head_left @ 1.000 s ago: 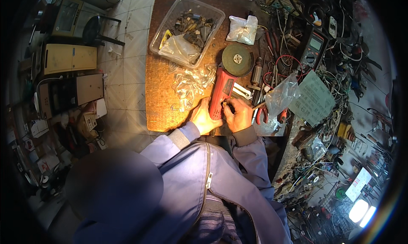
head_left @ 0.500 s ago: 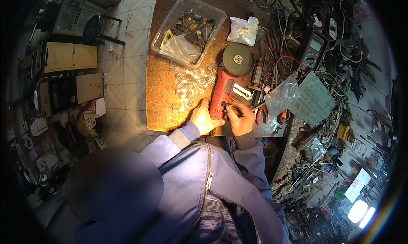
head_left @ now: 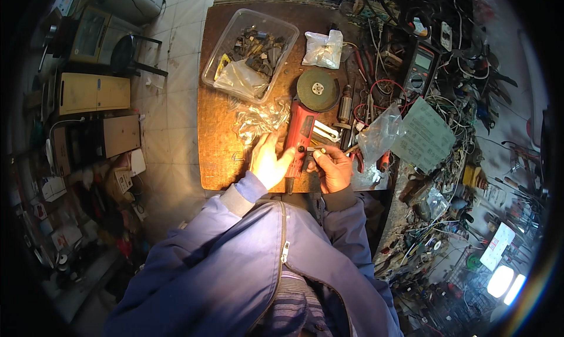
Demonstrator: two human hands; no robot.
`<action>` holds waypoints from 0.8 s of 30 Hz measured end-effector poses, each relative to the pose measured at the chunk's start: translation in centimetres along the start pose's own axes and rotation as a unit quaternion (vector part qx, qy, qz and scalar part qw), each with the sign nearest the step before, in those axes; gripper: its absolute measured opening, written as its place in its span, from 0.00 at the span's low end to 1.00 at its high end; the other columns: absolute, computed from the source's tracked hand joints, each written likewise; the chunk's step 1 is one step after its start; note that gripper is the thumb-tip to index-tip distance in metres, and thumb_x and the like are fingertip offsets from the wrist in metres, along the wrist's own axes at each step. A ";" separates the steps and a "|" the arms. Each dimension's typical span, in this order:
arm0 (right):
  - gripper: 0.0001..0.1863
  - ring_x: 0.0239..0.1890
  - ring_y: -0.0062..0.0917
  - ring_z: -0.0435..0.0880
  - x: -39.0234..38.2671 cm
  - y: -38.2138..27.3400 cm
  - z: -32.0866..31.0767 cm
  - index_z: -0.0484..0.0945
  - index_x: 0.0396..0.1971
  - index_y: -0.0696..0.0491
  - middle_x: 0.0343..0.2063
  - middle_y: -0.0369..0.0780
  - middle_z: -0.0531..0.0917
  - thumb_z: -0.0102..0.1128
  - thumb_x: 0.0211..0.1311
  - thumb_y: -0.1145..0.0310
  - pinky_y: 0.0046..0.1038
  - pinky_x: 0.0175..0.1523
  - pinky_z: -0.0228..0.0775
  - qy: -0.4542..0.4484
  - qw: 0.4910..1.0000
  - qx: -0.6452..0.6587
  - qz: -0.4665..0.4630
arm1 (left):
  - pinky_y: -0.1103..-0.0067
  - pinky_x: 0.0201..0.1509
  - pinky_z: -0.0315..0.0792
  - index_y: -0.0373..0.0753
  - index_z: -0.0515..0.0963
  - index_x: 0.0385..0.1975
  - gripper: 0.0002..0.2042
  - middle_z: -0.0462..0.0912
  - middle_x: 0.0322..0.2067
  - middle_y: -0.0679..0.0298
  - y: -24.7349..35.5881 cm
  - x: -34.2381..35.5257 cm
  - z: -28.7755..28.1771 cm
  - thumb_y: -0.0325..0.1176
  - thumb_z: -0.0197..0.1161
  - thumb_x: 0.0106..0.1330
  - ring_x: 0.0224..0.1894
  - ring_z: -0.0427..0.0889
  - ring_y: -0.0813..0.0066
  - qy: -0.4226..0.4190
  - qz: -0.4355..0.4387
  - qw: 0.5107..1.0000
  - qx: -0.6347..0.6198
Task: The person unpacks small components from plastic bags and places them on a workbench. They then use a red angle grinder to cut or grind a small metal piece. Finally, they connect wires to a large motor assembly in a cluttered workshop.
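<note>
A red angle grinder (head_left: 300, 127) with a grey-green disc (head_left: 318, 90) lies on the wooden workbench (head_left: 220, 161). My left hand (head_left: 267, 163) is closed against the left side of its body, thumb on the casing. My right hand (head_left: 332, 172) pinches a small slim tool (head_left: 315, 149) beside a dark round hole in the casing; what kind of tool is unclear. A white slotted wrench (head_left: 326, 130) lies right of the grinder. Crumpled clear plastic (head_left: 258, 121) lies to its left.
Behind sit a plastic tub of parts (head_left: 252, 49) and a white bag (head_left: 322, 50). To the right are pliers (head_left: 362, 66), a multimeter (head_left: 419, 69), a grey-green sheet (head_left: 422, 136) and tangled wires. Appliances (head_left: 94, 94) line the left side, beside a black stool (head_left: 126, 58).
The view has shifted, so the bench appears slightly left and lower. My left thumb has moved up along the grinder. My right hand has drawn back a little, showing the slim tool more.
</note>
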State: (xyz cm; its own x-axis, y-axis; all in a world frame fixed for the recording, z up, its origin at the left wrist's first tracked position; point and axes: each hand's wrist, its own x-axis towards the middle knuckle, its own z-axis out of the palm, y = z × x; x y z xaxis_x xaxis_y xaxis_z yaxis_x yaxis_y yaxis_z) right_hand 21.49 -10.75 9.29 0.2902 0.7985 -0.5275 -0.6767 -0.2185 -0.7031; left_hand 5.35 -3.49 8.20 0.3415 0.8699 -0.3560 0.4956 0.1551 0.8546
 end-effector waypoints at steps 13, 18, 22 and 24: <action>0.09 0.26 0.23 0.82 -0.9 -0.1 2.6 0.78 0.40 0.65 0.30 0.44 0.84 0.62 0.60 0.79 0.23 0.32 0.77 -0.041 0.998 -0.047 -0.010 | 0.81 0.34 0.78 0.32 0.76 0.39 0.08 0.81 0.30 0.64 2.3 -0.5 -2.3 0.29 0.61 0.65 0.29 0.80 0.79 -0.105 -0.162 0.895 -0.403; 0.10 0.26 0.25 0.83 -1.9 0.5 2.8 0.78 0.39 0.65 0.29 0.46 0.84 0.63 0.59 0.78 0.24 0.34 0.79 -0.016 0.999 -0.030 -0.006 | 0.83 0.33 0.76 0.33 0.75 0.41 0.08 0.81 0.32 0.63 1.4 -1.6 -3.7 0.29 0.59 0.66 0.30 0.81 0.78 -0.132 -0.171 0.901 -0.377; 0.11 0.30 0.28 0.85 -2.7 0.8 3.8 0.78 0.40 0.67 0.32 0.48 0.84 0.62 0.57 0.82 0.27 0.39 0.80 -0.029 0.996 -0.078 -0.001 | 0.85 0.30 0.73 0.32 0.75 0.43 0.09 0.81 0.30 0.63 1.2 -2.3 -4.5 0.28 0.58 0.66 0.28 0.80 0.79 -0.158 -0.140 0.917 -0.340; 0.12 0.32 0.29 0.85 -3.1 0.6 4.4 0.77 0.42 0.68 0.33 0.48 0.84 0.62 0.56 0.83 0.27 0.41 0.80 -0.044 0.993 -0.106 -0.003 | 0.84 0.30 0.74 0.31 0.75 0.43 0.09 0.82 0.30 0.62 0.9 -2.2 -4.5 0.28 0.57 0.66 0.28 0.79 0.79 -0.165 -0.131 0.918 -0.336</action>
State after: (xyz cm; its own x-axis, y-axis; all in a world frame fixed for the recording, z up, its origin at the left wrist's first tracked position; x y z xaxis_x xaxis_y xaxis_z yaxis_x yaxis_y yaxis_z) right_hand 17.22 -10.85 12.63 0.2274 0.8444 -0.4850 -0.5138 -0.3190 -0.7964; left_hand 1.43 -3.16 11.50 0.5601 0.5892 -0.5824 0.0290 0.6886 0.7246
